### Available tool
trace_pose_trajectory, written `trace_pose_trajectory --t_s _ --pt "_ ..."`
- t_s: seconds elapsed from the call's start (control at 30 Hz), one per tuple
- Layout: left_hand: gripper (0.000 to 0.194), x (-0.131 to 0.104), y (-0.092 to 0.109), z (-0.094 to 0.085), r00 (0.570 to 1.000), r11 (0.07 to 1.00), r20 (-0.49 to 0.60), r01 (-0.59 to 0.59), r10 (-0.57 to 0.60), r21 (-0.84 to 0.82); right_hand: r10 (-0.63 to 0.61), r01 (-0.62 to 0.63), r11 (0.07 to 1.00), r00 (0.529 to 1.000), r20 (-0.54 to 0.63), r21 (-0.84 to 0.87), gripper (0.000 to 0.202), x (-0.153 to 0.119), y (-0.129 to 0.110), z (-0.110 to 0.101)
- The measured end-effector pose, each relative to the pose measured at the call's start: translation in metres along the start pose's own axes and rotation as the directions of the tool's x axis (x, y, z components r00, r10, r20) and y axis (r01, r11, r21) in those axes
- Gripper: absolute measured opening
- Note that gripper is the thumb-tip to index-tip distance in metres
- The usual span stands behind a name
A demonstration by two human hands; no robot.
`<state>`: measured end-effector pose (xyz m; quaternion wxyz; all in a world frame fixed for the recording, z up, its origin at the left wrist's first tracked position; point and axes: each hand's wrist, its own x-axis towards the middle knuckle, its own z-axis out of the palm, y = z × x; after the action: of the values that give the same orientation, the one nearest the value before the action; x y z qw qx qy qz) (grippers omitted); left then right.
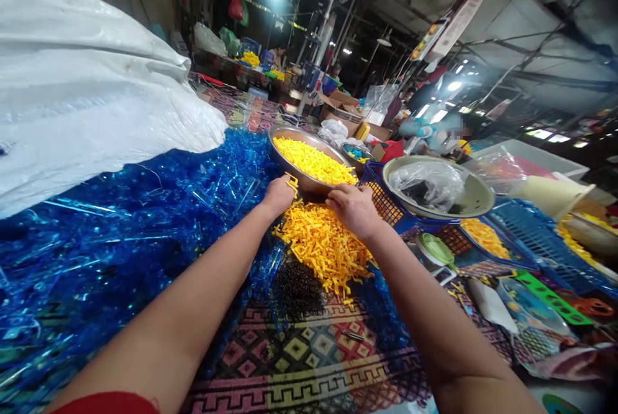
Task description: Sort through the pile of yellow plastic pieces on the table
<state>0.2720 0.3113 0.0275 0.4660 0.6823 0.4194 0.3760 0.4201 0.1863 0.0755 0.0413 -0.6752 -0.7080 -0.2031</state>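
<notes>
My left hand (280,197) is closed on a small yellow plastic piece (292,185), which sticks out past the fingers at the near side of a metal bowl (309,181). Small yellow pieces (313,159) fill that bowl. Bent over the right side of a loose heap of yellow plastic pieces (323,243) is my right hand (356,209), its fingers curled together. Whatever they pinch is hidden. Against the heap's near left edge lies a mound of tiny black parts (297,288). Clear blue plastic pieces (145,227) spread widely on the left.
A white sack (96,85) rises at the left. On the right, a shallow basin (470,198) with a plastic bag rests on blue baskets (386,201). A green-lidded container (437,250) stands nearer. Patterned cloth (309,349) covers the near surface, with a small metal pin (353,336) on it.
</notes>
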Motion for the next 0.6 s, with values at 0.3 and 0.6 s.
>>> trace_pose_trajectory --t_s 0.3,0.6 --pt "0.034 0.004 -0.014 0.001 0.939 0.848 0.22 -0.336 0.265 0.41 0.057 -0.03 0.983 0.988 0.141 -0.181 0.025 0.055 -0.013 0.013" --pt "0.029 -0.011 -0.016 0.008 0.909 0.625 0.309 -0.417 0.28 0.66 0.182 -0.139 0.971 0.959 0.219 -0.197 0.027 0.091 0.009 0.037"
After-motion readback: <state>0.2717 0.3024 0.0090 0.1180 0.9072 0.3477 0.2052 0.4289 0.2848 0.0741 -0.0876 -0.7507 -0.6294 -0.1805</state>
